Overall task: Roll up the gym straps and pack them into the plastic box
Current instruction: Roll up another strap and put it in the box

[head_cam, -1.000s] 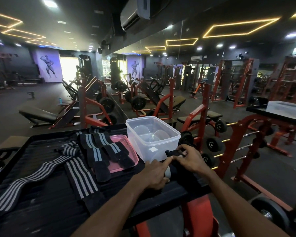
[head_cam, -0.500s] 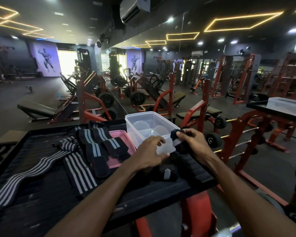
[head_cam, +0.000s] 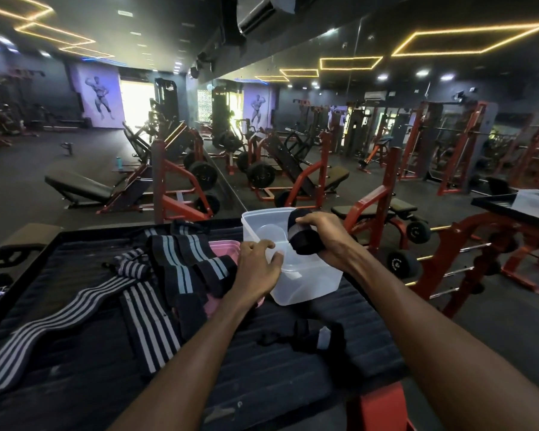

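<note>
A clear plastic box (head_cam: 308,281) stands on the black padded platform (head_cam: 75,353). My left hand (head_cam: 259,269) grips the box's near rim. My right hand (head_cam: 327,237) holds a rolled black strap (head_cam: 301,233) over the box's open top. Several unrolled straps lie to the left: black ones with blue stripes (head_cam: 184,259) draped over a pink lid (head_cam: 226,247), and longer black-and-white striped ones (head_cam: 75,309). A small black strap (head_cam: 311,337) with a white tag lies flat near the platform's front.
The platform's right edge drops off beside the box, with red rack frames and dumbbells (head_cam: 402,262) below. A second clear box (head_cam: 535,202) stands on another black surface at far right. Benches and weight machines fill the gym floor beyond.
My right hand lifted the rolled black strap from the platform up over the box opening. My left hand moved from the strap to the box's rim.
</note>
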Demonstrator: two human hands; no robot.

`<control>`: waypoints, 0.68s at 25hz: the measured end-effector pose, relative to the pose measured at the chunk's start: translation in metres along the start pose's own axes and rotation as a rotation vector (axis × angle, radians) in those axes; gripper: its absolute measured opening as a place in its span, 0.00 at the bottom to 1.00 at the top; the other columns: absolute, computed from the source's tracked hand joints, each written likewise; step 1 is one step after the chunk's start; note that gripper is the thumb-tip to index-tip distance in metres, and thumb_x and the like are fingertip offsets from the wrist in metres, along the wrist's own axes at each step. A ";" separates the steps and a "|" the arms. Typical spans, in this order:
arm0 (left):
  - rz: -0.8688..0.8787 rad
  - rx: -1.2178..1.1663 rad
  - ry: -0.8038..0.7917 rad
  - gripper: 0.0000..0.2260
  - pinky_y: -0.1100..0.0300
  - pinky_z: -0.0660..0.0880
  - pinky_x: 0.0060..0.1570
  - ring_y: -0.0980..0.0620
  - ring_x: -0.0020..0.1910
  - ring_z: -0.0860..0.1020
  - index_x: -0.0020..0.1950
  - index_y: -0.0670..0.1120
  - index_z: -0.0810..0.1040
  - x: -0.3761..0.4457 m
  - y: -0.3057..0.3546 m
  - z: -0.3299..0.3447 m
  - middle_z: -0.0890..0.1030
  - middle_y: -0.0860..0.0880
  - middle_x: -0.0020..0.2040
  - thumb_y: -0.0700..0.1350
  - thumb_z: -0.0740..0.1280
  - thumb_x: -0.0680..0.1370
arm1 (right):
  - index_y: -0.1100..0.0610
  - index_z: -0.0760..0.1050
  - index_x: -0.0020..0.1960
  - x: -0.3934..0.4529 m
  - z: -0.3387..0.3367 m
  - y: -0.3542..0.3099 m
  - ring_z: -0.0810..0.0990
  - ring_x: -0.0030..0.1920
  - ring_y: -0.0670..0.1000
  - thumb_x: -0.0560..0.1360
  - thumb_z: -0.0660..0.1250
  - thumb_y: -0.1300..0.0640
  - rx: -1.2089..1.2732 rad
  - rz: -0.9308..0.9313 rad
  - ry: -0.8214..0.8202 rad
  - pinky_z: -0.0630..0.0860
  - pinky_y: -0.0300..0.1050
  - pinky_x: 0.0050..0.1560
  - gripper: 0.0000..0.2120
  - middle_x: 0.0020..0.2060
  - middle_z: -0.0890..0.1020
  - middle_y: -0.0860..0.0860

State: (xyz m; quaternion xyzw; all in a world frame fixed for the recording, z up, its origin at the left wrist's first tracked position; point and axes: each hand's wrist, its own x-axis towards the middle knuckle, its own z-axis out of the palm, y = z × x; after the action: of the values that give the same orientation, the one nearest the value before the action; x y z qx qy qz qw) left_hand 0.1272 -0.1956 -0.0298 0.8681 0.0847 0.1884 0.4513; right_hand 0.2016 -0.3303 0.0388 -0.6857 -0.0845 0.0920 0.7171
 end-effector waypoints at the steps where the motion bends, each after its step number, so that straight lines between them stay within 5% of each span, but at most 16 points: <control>1: -0.036 -0.031 0.014 0.19 0.52 0.66 0.69 0.45 0.69 0.67 0.69 0.48 0.72 0.003 0.001 0.001 0.64 0.44 0.69 0.52 0.64 0.79 | 0.62 0.80 0.57 0.007 0.006 0.002 0.81 0.49 0.58 0.72 0.70 0.62 -0.053 -0.009 -0.010 0.79 0.52 0.48 0.14 0.49 0.83 0.59; 9: -0.187 -0.150 0.034 0.25 0.53 0.73 0.55 0.46 0.59 0.73 0.70 0.48 0.64 0.039 -0.007 -0.007 0.71 0.46 0.64 0.49 0.67 0.75 | 0.58 0.76 0.58 0.071 0.034 0.025 0.82 0.51 0.53 0.69 0.75 0.65 -0.436 -0.065 -0.062 0.80 0.44 0.48 0.19 0.51 0.82 0.56; 14: -0.187 -0.199 0.082 0.21 0.52 0.73 0.57 0.47 0.59 0.72 0.63 0.49 0.65 0.052 -0.016 -0.001 0.71 0.45 0.62 0.49 0.68 0.74 | 0.59 0.78 0.57 0.102 0.048 0.043 0.82 0.51 0.55 0.61 0.80 0.60 -0.672 -0.062 -0.076 0.82 0.53 0.53 0.25 0.47 0.83 0.55; 17: -0.173 -0.203 0.095 0.19 0.53 0.72 0.57 0.49 0.59 0.72 0.61 0.50 0.65 0.056 -0.020 -0.001 0.72 0.46 0.61 0.49 0.68 0.74 | 0.60 0.77 0.53 0.111 0.058 0.043 0.79 0.47 0.52 0.64 0.78 0.61 -0.820 -0.055 -0.119 0.79 0.46 0.49 0.19 0.43 0.80 0.53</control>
State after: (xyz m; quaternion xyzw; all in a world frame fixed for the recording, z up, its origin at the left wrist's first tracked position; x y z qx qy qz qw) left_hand 0.1784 -0.1660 -0.0320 0.7976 0.1609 0.1973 0.5468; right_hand 0.2941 -0.2445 -0.0025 -0.9056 -0.1736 0.0710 0.3804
